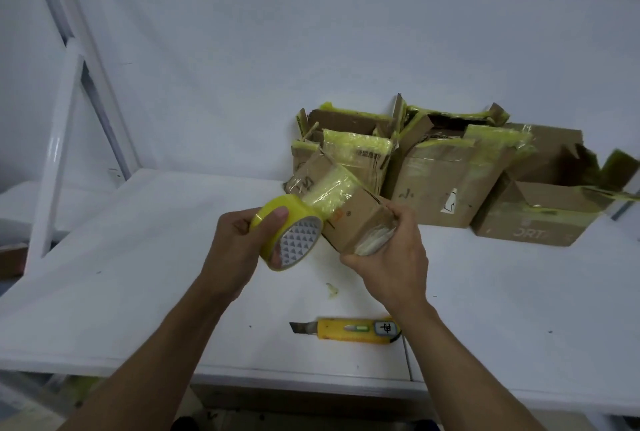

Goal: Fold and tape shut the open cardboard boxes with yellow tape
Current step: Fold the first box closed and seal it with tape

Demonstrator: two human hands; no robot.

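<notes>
Yellow roll: up in the air, tape running straight from it onto the box. We're mid-strip, by the look of it.
Left hand: gripping the roll, thumb over the rim, fingers hooked through the core.
Box: small cardboard one, held tilted above the middle of the worktop, touching the roll, with a yellow strip laid along its top face.
Right hand: fingers wrapped tight round the near end of the box, over a patch of clear film.
Back row: bigger boxes against the wall, flaps ragged and streaked with yellow tape. Several tops gape open, so I'd say there's plenty of work left.
Knife: yellow, blade out, lying near the front edge just beside the right forearm.
Risk one: the strip could wrinkle or fold onto itself if the roll twists while the box is unsupported in mid-air.
Risk two: a careless reach for the cut could catch that bare blade.
Risk three: the tape might grip film instead of cardboard and lift off.
Hard to see: the box's far end, its underside and the flap seam are hidden. The printing is too blurred to read, and the rightmost box is cut off by the frame.
</notes>
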